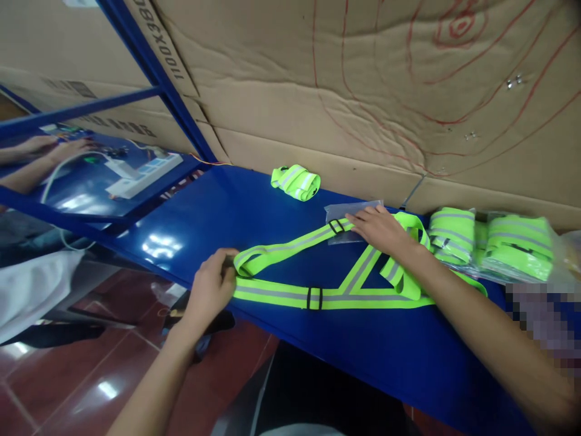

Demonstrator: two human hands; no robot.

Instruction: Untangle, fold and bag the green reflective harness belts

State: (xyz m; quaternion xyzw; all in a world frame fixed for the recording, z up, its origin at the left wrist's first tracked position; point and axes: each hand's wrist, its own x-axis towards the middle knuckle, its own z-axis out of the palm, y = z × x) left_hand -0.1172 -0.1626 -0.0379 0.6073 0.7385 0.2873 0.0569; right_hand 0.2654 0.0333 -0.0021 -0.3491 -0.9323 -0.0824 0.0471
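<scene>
A neon-yellow reflective strap harness point(272, 293) with grey stripes and black buckles lies spread over the blue table. At its left end my left hand point(212, 283) is closed around the strap where it folds into a loop. My right hand point(379, 229) rests over the upper strap, close to a black buckle, with its fingers stretched out together and pointing left. Under those fingers lies a clear plastic bag point(349, 211), partly covered by the hand and the strap. Part of the harness is bunched up beneath my right forearm.
A folded reflective harness point(297, 181) lies near the cardboard wall point(290, 133). Bagged harnesses point(517, 242) sit at the right. Beyond a blue frame post point(175, 109), another person's hands point(68, 148) are near a white power strip point(145, 175).
</scene>
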